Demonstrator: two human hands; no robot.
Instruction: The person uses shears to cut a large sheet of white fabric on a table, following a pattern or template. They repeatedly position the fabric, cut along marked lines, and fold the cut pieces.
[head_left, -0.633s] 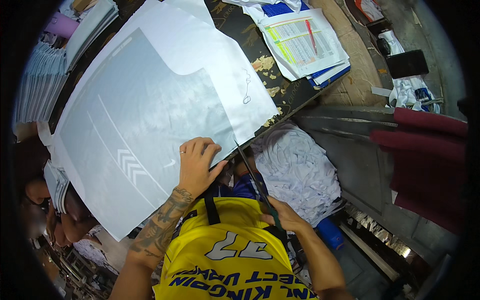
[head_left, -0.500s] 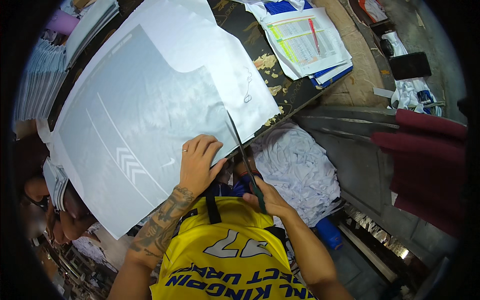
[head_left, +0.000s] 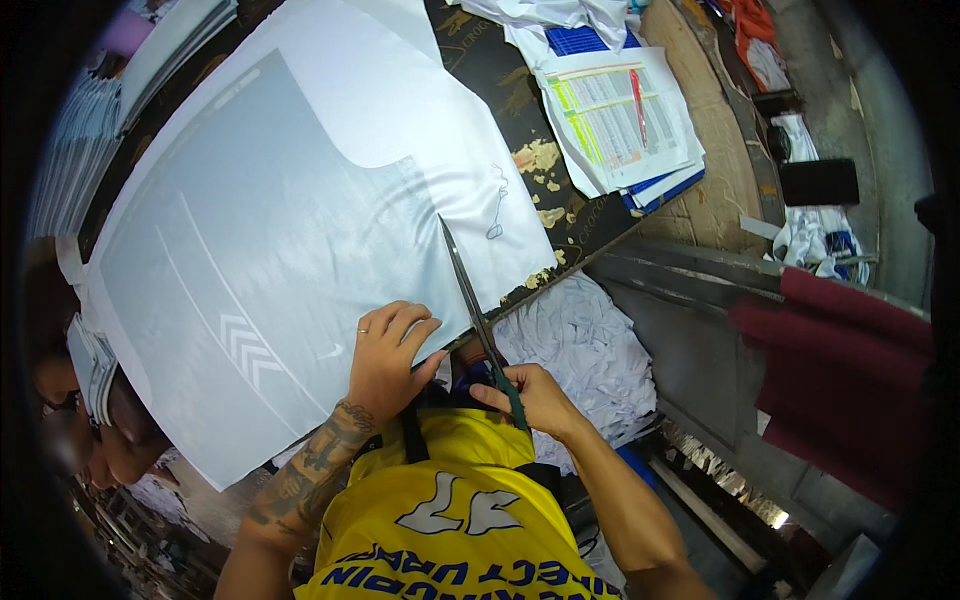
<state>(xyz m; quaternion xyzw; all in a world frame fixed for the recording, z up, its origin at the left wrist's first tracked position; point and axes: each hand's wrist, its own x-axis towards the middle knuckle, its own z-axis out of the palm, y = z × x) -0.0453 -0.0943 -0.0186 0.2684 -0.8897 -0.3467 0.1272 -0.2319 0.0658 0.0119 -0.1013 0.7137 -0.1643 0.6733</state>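
Observation:
A grey-blue printed panel (head_left: 300, 240) with white stripes and chevrons lies on a larger white cloth (head_left: 490, 140) over the table. My left hand (head_left: 390, 350) rests on the panel's near edge, its ringed fingers extended. In my right hand (head_left: 545, 402), just off the table edge, are long scissors (head_left: 466, 285) with dark green handles. Their blades lie along the panel's right edge, tip pointing away from me. Whether the blades are fully closed is hard to tell.
Printed sheets (head_left: 620, 120) with a red pen (head_left: 638, 105) lie at the far right. Stacked panels (head_left: 75, 160) stand at far left. A white cloth heap (head_left: 585, 350) sits below the table. Maroon fabric (head_left: 840, 370) hangs at right. Another person (head_left: 125, 440) is at lower left.
The scissors' tip has advanced farther along the panel's edge, toward its upper corner. My left hand stays on the near edge. The whole view has shifted slightly.

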